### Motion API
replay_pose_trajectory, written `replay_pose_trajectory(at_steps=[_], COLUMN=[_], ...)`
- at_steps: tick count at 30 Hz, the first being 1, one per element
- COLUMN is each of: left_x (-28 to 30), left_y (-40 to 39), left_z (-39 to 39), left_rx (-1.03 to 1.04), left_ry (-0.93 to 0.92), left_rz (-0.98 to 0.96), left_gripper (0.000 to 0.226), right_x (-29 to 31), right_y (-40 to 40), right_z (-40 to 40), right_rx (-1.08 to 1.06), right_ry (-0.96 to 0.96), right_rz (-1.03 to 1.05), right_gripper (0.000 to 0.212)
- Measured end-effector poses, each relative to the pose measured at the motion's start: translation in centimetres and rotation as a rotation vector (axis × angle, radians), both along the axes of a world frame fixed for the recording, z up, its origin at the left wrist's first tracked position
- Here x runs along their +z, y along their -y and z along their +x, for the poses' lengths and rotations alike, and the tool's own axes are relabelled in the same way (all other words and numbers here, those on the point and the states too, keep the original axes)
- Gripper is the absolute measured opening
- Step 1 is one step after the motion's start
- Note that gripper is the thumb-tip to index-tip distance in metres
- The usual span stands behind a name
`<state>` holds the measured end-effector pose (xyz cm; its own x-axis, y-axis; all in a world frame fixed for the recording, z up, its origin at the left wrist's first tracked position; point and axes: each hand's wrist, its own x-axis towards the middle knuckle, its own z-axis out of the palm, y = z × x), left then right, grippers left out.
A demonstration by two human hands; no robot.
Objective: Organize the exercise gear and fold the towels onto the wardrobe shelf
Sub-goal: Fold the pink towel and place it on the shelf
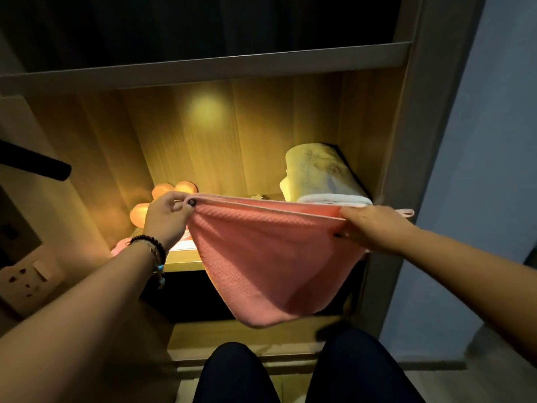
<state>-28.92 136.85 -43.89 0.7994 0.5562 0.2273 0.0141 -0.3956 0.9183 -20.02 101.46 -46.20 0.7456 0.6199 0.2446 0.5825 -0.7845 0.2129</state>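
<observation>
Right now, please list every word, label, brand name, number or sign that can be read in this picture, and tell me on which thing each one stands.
None: no text can be read.
Pink towel, held by the left hand and the right hand: plain weave, no print.
Rolled white towel: faint marks, too blurred to read.
Wall socket: no readable marking.

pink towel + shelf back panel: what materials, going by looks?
Pink towel: soft woven fabric, matte; a fine waffle-like ribbed texture shows and it sags limply between the left hand and right hand. Exact fibre can't be told.
Shelf back panel: wood or wood-look laminate, smooth satin finish; vertical grain lines and a soft light reflection.
</observation>
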Motion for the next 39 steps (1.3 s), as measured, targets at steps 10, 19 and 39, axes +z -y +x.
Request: replay_pose_trajectory(at_steps=[10, 19, 39], left_x=[-3.0, -3.2, -6.1], left_y=[0.8, 2.3, 2.1], left_z=[-0.8, -0.8, -1.1], left_rx=[0.024, -0.004, 0.129], left_ry=[-0.101, -0.056, -0.196], left_rz=[0.084, -0.016, 0.072], left_gripper=[0.011, 0.012, 0.014], right_x=[3.3, 2.3, 0.0], right_y=[2.8, 2.1, 2.2], right_z=[-0.9, 0.0, 0.3], right_rx=[0.224, -0.249, -0.258], right_ry=[0.279, 0.105, -0.091], right_rz=[-0.048, -0.131, 0.568], right_gripper=[0.019, 0.028, 0.012])
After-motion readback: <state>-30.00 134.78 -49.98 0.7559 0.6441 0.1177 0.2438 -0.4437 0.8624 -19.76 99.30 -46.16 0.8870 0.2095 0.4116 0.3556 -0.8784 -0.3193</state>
